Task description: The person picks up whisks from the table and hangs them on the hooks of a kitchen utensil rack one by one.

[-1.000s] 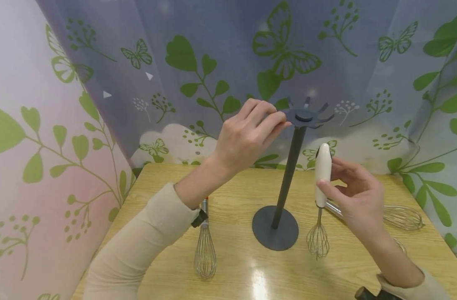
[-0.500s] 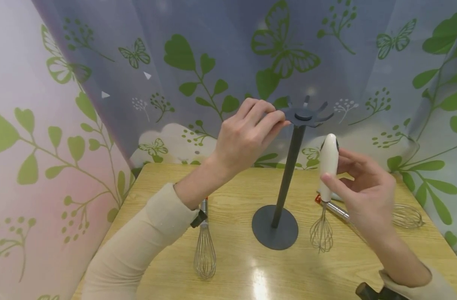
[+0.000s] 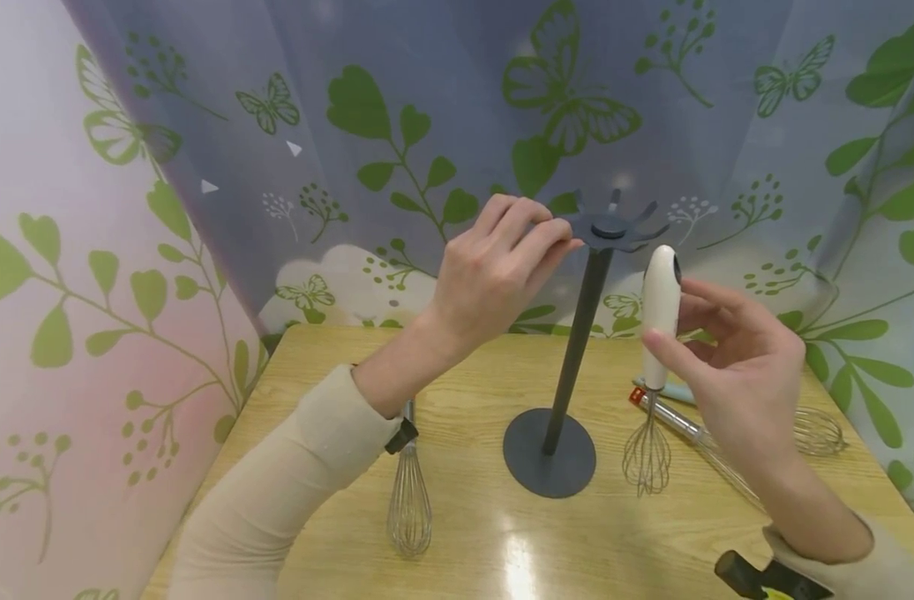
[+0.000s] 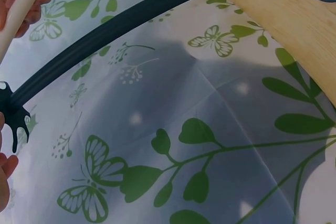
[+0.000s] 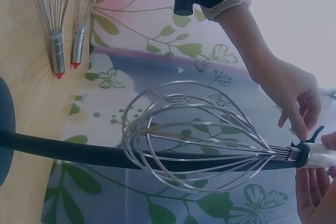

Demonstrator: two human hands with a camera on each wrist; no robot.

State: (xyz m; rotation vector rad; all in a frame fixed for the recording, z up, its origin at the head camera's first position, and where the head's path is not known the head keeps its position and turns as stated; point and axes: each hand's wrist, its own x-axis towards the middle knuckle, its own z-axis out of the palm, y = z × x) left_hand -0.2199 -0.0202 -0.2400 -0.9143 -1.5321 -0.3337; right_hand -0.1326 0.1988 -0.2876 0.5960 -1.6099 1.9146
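My left hand (image 3: 490, 271) pinches the edge of the hook ring (image 3: 608, 229) at the top of a dark grey utensil stand (image 3: 579, 350). In my right hand (image 3: 752, 375), a whisk with a white handle (image 3: 661, 308) is held upright between thumb and fingers, wires downward. The handle's top is beside the ring's right side, a little below it, and looks apart from it. The right wrist view shows the whisk's wire loops (image 5: 194, 129) large in front of the stand's pole (image 5: 79, 149). Only fingertips of my left hand (image 4: 4, 182) show in the left wrist view.
Left of the stand's round base (image 3: 550, 454), a metal whisk (image 3: 409, 508) lies on the wooden table (image 3: 471, 467). The right wrist view shows a second whisk (image 5: 85, 3) beside it. Under my right hand lie a red-ended whisk (image 3: 677, 421) and a light-blue handle (image 3: 679, 392). Patterned cloth hangs behind.
My right hand has moved up and slightly right with the white-handled whisk, bringing the handle's top closer to the hook ring's height. My left hand has stayed on the ring.
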